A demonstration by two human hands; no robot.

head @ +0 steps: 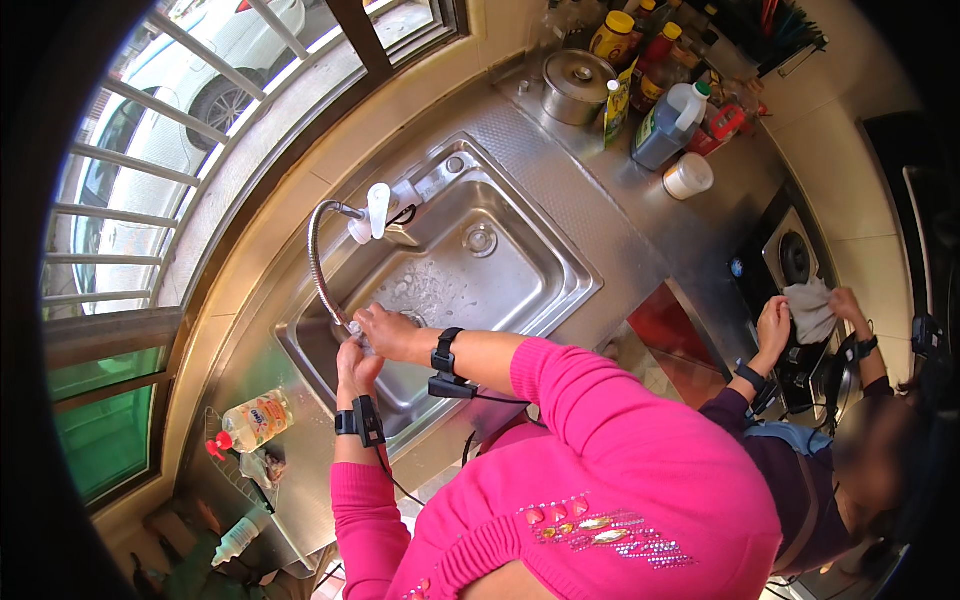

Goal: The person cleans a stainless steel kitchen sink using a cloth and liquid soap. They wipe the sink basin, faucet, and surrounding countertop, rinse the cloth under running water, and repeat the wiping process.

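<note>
My left hand [358, 366] and my right hand [388, 332] meet above the near left part of the stainless steel sink [517, 281]. Between them is a small whitish, wet-looking thing [364, 339], mostly hidden by my fingers; whether it is a cloth or running water I cannot tell. The end of the flexible metal faucet hose [315, 262] comes down right at my fingers. The white faucet lever [379, 210] stands at the sink's window side. Water drops lie on the sink floor around a drain [480, 239].
A detergent bottle [259, 420] with a red pump stands left of the sink beside a wire rack [289, 536]. A lidded steel pot [577, 86], a blue-grey jug [670, 124] and a white tub [688, 176] stand at the back right. A co-worker [795, 457] holds a grey cloth [811, 309] over the stove.
</note>
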